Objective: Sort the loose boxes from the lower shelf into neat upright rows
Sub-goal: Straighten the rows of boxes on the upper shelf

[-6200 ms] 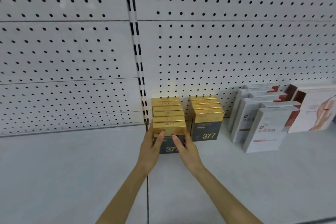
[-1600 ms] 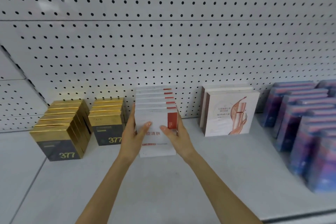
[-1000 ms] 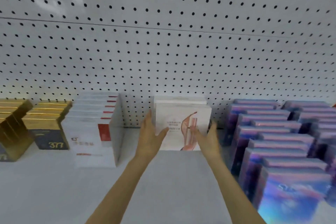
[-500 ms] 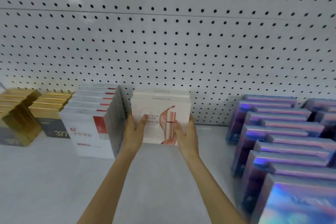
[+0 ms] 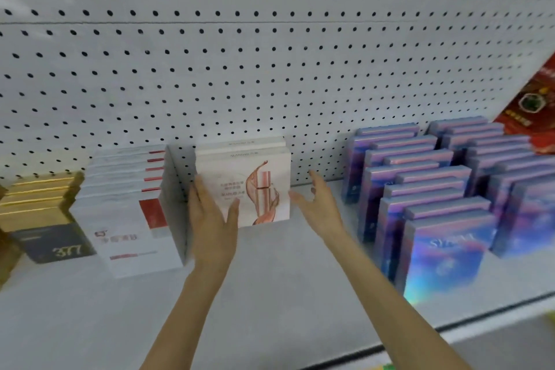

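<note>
Here, mid-frame, a short upright row of pink-and-white boxes (image 5: 249, 186) stands at the back of the shelf (image 5: 270, 303), against the pegboard (image 5: 270, 69).

Left hand (image 5: 210, 219): fingers straight, laid along the row's left edge, thumb on the front face. It touches and does not clasp.

Right hand (image 5: 318, 207): open, fingers spread and relaxed, just beside the row's right edge. We cannot tell whether the thumb touches the box.

Surroundings:
- Close on the left side of the frame is a longer row of white boxes with red patches (image 5: 129, 219), upright. Its grey side wall stands just beside the left hand, which sits in the narrow gap between the two rows.
- At the far left, gold-topped boxes (image 5: 42, 207) with dark fronts.
- To the right, past a bare stretch of shelf, several rows of iridescent purple-blue boxes (image 5: 435, 219) run from the pegboard towards the front edge.
- At the upper right edge, a red box (image 5: 531, 111) leans against the board.

Writing: "377" in gold on a dark front. The front iridescent box shows pale letters starting "SY", the rest blurred. Print on the pink and white boxes is too soft to read.

Surface: pale grey shelf with a dark strip along its front lip. The white back panel has regular black holes.
</note>
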